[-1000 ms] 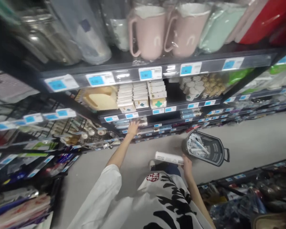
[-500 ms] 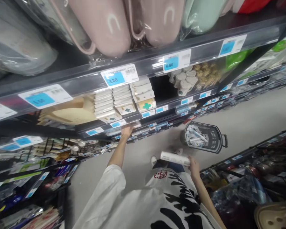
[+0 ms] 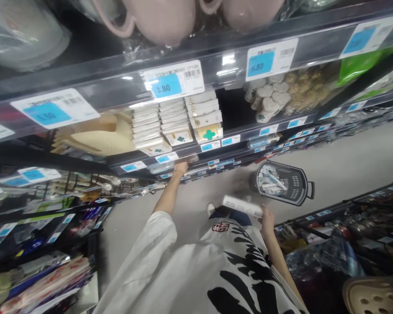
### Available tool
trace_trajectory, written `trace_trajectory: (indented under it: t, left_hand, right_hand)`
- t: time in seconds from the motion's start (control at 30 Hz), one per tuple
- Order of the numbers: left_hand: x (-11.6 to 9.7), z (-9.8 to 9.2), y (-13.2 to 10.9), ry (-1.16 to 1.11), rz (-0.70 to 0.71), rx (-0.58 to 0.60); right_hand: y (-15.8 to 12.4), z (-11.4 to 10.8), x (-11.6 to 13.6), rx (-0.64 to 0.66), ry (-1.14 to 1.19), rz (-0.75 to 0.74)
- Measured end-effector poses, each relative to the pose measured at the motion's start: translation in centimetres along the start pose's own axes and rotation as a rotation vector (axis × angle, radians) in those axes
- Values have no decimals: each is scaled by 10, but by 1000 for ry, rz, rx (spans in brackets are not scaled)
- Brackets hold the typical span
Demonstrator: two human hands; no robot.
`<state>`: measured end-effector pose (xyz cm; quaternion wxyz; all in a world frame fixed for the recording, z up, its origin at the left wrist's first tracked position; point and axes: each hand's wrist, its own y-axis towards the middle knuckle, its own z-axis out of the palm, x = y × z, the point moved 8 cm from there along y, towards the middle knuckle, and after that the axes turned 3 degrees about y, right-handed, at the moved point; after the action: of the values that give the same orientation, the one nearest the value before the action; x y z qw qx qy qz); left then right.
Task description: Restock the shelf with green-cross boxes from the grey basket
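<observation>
My left hand reaches into a low shelf, just below the row of price tags. It looks closed at the shelf edge, its fingertips hidden, beside a blurred clear-looking pack. Low by my body, my right hand is wrapped around one end of a white roll with small grey print, held nearly level. A dark grey shopping basket stands on the floor ahead of that hand. Inside it lie several white and bluish wrapped rolls.
Above my left hand, a shelf holds white packets, cream scoop-like items and bundled sticks. Pink mugs stand on the upper shelf. Racks of goods line the right side, another rack the left. Grey floor runs between.
The view has tipped and come closer to the shelf, so the mugs sit higher in the picture. My left hand stays at the low shelf; the right still holds the white roll.
</observation>
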<state>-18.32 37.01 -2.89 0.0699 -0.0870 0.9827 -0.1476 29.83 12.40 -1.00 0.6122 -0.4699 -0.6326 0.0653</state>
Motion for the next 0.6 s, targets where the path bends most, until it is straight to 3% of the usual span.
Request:
trace_trajectory:
  t: [0.2, 0.4, 0.5, 0.6]
  left_hand:
    - [-1, 0, 0, -66, 38, -11]
    - [-7, -19, -12, -145, 78, -108]
    - [-19, -29, -40, -277, 74, -229]
    - [-44, -23, -98, -773, 87, -350]
  right_hand:
    - [-6, 3, -6, 2, -9, -17]
    - [-14, 6, -1, 8, -30, -52]
    - [-16, 8, 0, 13, -33, -55]
    - [-19, 13, 1, 20, -29, -69]
